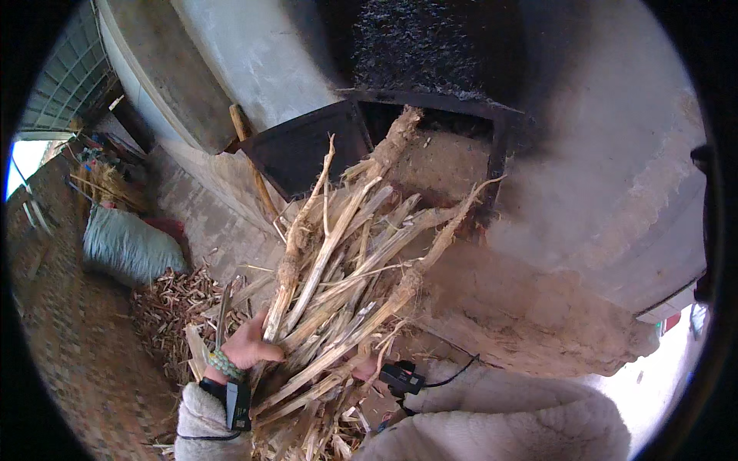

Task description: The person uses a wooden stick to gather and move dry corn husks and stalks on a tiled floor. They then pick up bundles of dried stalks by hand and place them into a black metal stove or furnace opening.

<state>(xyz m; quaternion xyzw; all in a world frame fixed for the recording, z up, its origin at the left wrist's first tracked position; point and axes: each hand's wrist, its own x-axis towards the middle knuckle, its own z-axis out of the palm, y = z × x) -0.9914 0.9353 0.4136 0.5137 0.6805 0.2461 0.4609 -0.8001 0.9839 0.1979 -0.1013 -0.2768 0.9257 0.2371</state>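
A large bundle of dry, woody plant stalks (346,282) with knobby roots lies across both my arms. My left hand (251,346), with a beaded bracelet on its wrist, grips the bundle from its left side. Beneath the stalks on the right, my right hand (363,366) is mostly hidden; part of it shows against their underside. The rooty ends point up and away, towards the dark metal-framed opening (444,164) of a stove, and one thick root overlaps its frame. A small black device is strapped at each wrist.
Beside the opening stands a dark metal door (317,147), with a wooden stick (256,178) leaning near it. A pile of wood chips (173,311) covers the floor at left, below a pale stuffed sack (132,242). The rough stove wall (519,311) bulges out at right.
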